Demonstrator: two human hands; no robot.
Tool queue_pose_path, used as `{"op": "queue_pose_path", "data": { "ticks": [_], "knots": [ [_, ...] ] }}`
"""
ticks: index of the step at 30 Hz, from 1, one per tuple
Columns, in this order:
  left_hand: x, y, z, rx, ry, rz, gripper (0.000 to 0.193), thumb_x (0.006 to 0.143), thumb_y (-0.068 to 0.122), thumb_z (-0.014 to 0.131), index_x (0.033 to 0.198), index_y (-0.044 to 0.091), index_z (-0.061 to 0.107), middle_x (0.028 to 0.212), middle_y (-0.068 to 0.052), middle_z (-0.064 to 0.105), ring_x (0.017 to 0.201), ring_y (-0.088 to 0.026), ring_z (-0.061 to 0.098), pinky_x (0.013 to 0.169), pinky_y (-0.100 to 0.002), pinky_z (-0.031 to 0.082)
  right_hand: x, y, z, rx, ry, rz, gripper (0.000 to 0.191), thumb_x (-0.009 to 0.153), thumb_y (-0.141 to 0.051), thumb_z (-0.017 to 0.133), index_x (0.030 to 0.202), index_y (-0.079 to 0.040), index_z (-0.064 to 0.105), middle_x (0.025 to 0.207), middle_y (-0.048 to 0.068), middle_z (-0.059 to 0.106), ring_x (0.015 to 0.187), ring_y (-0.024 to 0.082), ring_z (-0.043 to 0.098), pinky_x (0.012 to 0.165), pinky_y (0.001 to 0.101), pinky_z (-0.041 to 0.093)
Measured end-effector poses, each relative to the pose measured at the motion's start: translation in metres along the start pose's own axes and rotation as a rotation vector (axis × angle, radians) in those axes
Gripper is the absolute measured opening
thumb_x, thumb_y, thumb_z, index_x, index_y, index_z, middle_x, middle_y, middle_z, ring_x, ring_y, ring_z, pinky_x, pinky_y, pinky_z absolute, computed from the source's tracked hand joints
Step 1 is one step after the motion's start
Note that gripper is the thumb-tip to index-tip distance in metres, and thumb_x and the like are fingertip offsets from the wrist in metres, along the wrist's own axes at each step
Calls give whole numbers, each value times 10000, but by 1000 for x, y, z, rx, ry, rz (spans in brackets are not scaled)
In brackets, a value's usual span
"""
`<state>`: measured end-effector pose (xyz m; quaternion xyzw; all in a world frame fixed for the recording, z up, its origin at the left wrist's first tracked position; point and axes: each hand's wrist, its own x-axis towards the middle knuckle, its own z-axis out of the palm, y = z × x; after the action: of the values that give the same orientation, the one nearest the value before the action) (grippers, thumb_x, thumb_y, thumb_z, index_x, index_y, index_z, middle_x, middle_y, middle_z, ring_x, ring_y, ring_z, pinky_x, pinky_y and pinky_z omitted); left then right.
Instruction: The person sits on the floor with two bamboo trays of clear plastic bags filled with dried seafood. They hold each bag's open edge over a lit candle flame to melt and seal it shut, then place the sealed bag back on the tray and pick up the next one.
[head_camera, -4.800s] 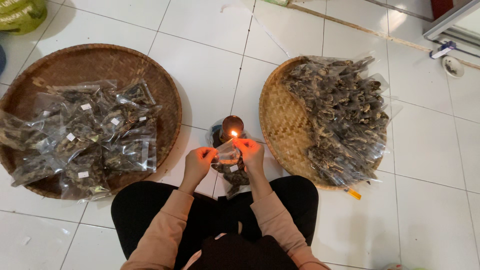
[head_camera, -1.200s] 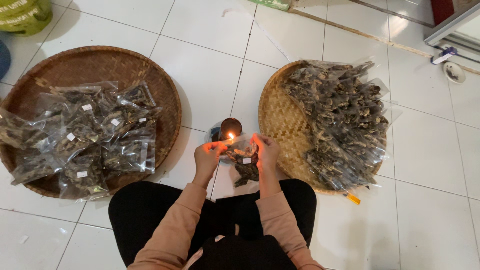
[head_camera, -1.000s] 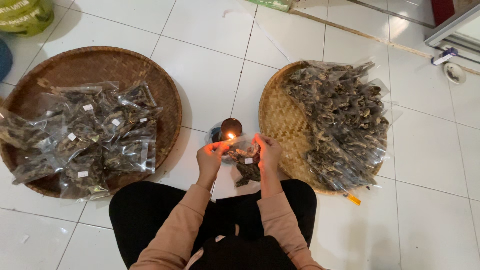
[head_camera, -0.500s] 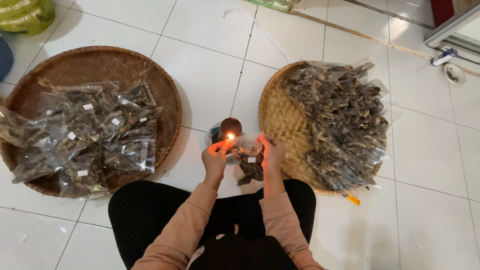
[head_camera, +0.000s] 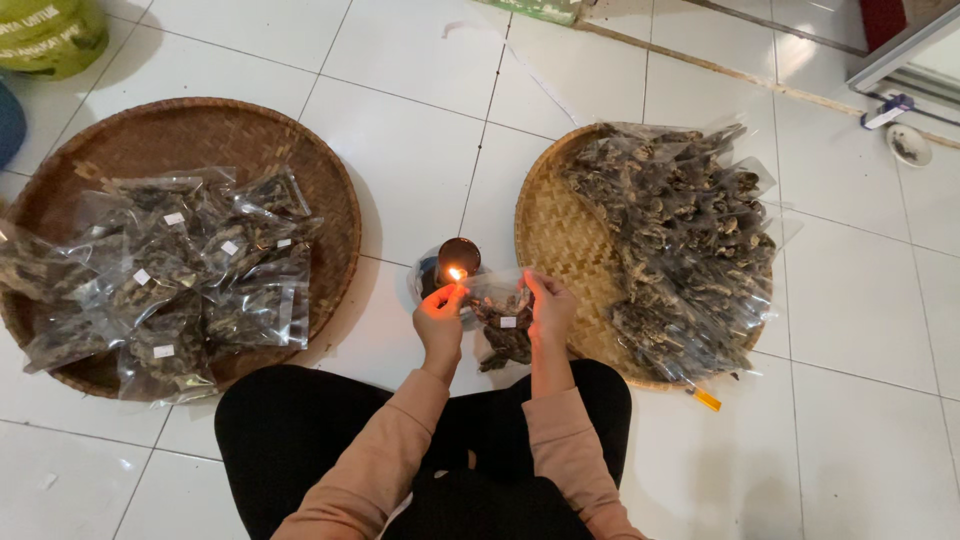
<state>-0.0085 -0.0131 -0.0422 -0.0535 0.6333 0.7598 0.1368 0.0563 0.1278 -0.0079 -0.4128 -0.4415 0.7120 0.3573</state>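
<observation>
Over flame (head_camera: 456, 273), bag (head_camera: 503, 322) hanging vertical, top up

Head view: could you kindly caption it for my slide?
Both hands hold a clear packet beside a small flame, between two woven trays of packets.

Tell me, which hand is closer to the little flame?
Left. The left hand has its fingers right beneath the flame, while the right hand holds the clear packet off to the flame's right.
</observation>
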Motion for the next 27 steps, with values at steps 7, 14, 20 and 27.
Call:
{"op": "queue_pose_path", "data": {
  "ticks": [7,14,20,27],
  "knots": [
    [-7,4,9,27,7,-1,189,888,124,747,987,-34,779,885,-64,779,799,-112,694,759,-272,550,3,1,-8,29,-56,-30,104,913,-89,756,865,2,766,737,65,713,502,99,552,439,266,401],
    [-11,0,18,-62,43,-19,199,896,114,745,1007,-48,779,898,-81,777,801,-130,686,758,-281,549,-3,-7,-11,33,-27,-38,93,911,-93,744,883,-4,751,712,62,702,461,110,549,384,276,405],
    [-9,-3,19,-165,39,-43,216,897,112,755,1027,-60,767,941,-71,767,840,-128,677,779,-271,542,1,-5,-12,2,-18,-118,104,923,-69,765,893,29,748,763,73,727,593,107,633,517,257,473],
    [-7,1,17,-183,28,-73,219,901,121,749,1028,-56,776,929,-62,762,832,-123,664,773,-271,532,1,-3,-8,-5,-61,-156,126,922,-75,763,853,29,748,738,73,704,563,113,589,515,267,447]
  ]
}}
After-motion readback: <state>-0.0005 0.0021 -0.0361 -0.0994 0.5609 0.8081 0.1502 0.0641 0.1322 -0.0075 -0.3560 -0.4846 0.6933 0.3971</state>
